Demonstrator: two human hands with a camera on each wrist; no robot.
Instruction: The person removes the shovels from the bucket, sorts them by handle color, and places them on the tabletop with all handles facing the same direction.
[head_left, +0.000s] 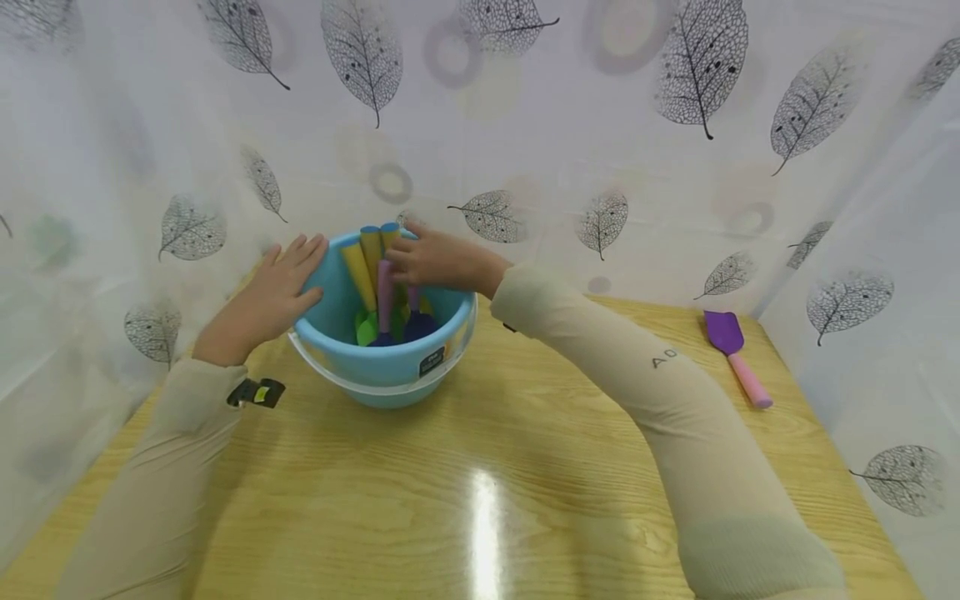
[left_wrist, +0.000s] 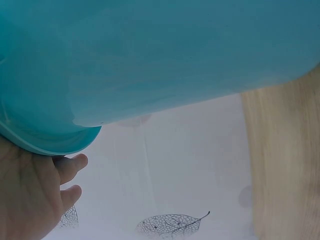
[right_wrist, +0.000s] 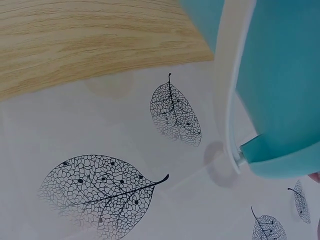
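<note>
A light blue bucket (head_left: 375,358) stands on the table, full of toy tools with their handles up. My left hand (head_left: 266,296) rests on its left rim with the fingers spread; in the left wrist view that hand (left_wrist: 30,190) lies against the rim. Over the back right of the opening, my right hand (head_left: 442,262) is among the handles. Yellow handles with blue ends (head_left: 371,250) and a purple handle (head_left: 385,296) stand beside its fingertips. A purple-handled shovel (head_left: 418,323) runs up under that hand; its upper end is hidden, so any grip on it is unclear.
A purple shovel with a pink handle (head_left: 747,379) lies at the table's right side. The bucket's white carrying handle (head_left: 360,387) hangs down in front. A leaf-patterned curtain (head_left: 525,150) borders the back and sides of the wooden table (head_left: 525,467).
</note>
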